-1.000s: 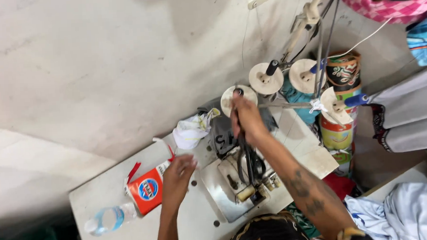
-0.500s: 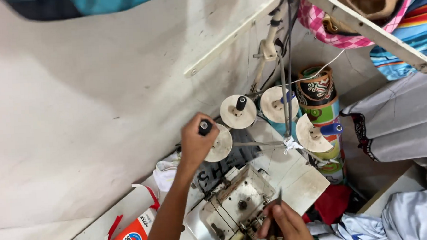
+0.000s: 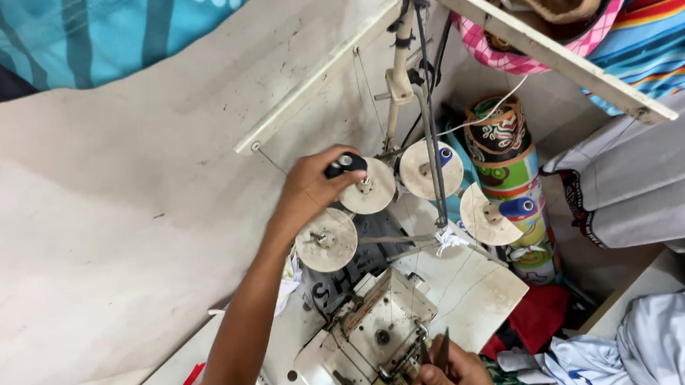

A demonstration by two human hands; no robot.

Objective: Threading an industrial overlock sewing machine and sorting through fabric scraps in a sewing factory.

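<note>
Your left hand (image 3: 310,188) is up at the thread stand (image 3: 425,112), fingers closed round a dark spool (image 3: 346,165) — holding it just above the second round disc (image 3: 369,191). The front disc (image 3: 326,239) next to it is bare w/ only its pin showing. A blue spool (image 3: 518,207) sits on the far-right disc (image 3: 488,215). Your right hand (image 3: 452,372) is low at the overlock machine (image 3: 368,338), pinching dark tweezers (image 3: 440,350) by the needle area. Rolled printed fabric (image 3: 509,162) stands behind the stand.
</note>
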